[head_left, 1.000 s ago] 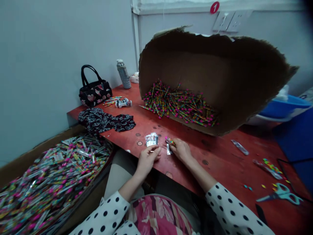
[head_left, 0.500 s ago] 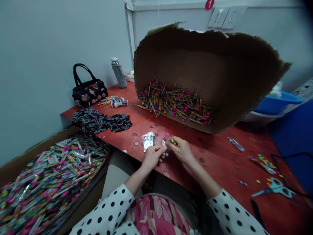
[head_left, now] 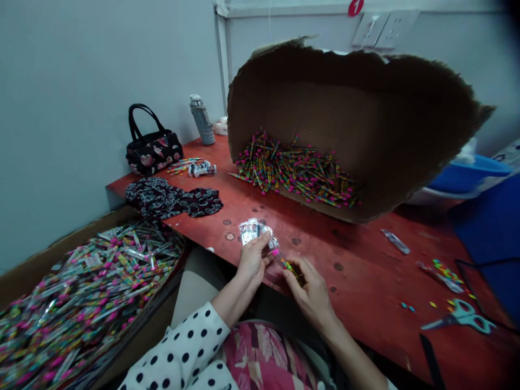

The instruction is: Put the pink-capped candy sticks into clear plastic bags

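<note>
My left hand (head_left: 252,257) pinches a clear plastic wrapper (head_left: 271,236) above the table's front edge. In my right hand (head_left: 311,290) is a multicoloured pencil (head_left: 288,265) with a pink end. That pink end points at the wrapper beside my left fingers; whether it is inside the wrapper I cannot tell. Under and beyond my left fingers lies a small stack of shiny wrappers (head_left: 248,230) on the red table (head_left: 345,246). Past my hands, a torn cardboard box (head_left: 325,103) lies on its side with a heap of similar pencils (head_left: 292,170) in it.
A low carton at left is full of wrapped pencils (head_left: 97,298). Dark patterned cloth (head_left: 173,197), a handbag (head_left: 154,151) and a flask (head_left: 202,120) stand at the back left. Scissors (head_left: 461,317), loose coloured pieces (head_left: 447,271) and a blue basin (head_left: 471,173) are at right.
My right hand has moved down and nearer to me, and the pencil's pink end now points toward my left hand. A wrapper now shows raised in my left fingers.
</note>
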The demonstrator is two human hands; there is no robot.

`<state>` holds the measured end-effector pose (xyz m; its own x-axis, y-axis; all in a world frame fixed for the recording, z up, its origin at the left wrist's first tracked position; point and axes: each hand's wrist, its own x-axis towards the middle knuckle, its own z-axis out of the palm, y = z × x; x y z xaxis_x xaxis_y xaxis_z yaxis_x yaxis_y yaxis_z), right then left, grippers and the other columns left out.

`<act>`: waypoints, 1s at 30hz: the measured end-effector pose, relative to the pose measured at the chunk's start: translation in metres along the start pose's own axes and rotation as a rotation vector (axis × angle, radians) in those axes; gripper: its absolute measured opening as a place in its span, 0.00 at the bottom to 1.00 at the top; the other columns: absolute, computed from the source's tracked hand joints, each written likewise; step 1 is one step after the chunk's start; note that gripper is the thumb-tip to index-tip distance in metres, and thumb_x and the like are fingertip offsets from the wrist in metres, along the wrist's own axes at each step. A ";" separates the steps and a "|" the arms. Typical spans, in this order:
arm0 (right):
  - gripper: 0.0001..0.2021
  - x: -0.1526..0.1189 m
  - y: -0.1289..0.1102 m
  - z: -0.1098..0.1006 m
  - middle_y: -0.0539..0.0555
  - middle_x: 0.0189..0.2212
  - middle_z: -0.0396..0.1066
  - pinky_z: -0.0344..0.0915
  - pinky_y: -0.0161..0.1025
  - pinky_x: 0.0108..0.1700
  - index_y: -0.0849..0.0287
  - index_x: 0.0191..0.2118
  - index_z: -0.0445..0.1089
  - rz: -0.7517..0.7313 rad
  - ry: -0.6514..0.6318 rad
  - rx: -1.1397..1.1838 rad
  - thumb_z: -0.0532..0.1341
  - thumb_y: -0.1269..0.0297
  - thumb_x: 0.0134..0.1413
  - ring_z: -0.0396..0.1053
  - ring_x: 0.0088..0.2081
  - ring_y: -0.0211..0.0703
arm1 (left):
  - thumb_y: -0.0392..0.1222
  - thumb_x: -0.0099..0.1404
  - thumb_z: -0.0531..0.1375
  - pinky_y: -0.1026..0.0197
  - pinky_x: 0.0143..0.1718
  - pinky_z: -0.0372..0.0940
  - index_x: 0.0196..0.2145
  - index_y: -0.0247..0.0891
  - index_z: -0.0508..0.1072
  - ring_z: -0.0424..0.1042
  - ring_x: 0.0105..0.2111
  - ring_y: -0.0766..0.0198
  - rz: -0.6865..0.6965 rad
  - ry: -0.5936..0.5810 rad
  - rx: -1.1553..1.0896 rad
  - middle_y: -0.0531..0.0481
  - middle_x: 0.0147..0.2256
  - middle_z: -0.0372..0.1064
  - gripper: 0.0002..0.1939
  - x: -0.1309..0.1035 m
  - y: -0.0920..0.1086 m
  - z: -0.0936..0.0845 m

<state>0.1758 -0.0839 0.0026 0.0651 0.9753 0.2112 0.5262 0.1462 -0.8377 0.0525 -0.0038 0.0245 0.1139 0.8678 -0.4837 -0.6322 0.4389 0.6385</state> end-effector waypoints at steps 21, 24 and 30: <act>0.10 -0.004 -0.010 -0.005 0.56 0.37 0.70 0.64 0.40 0.39 0.57 0.43 0.67 -0.003 0.114 -0.065 0.54 0.64 0.56 0.67 0.39 0.45 | 0.41 0.45 0.68 0.65 0.26 0.67 0.26 0.33 0.69 0.68 0.22 0.69 0.028 -0.052 -0.109 0.52 0.23 0.70 0.13 -0.012 -0.004 0.009; 0.11 -0.004 -0.010 -0.005 0.56 0.37 0.70 0.64 0.40 0.39 0.56 0.44 0.67 -0.012 0.123 -0.066 0.53 0.64 0.57 0.67 0.39 0.45 | 0.42 0.45 0.68 0.66 0.25 0.66 0.26 0.33 0.70 0.68 0.21 0.70 0.041 -0.063 -0.095 0.52 0.23 0.69 0.14 -0.012 -0.006 0.009; 0.10 -0.004 -0.011 -0.005 0.56 0.37 0.69 0.65 0.41 0.39 0.56 0.43 0.67 -0.035 0.141 -0.079 0.53 0.64 0.57 0.67 0.38 0.45 | 0.43 0.45 0.68 0.64 0.27 0.68 0.25 0.33 0.69 0.69 0.22 0.69 0.059 -0.049 -0.072 0.52 0.22 0.69 0.14 -0.011 -0.006 0.007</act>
<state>0.1742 -0.0906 0.0136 0.1613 0.9361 0.3126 0.5951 0.1604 -0.7875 0.0602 -0.0145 0.0307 0.1106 0.9027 -0.4158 -0.6920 0.3702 0.6197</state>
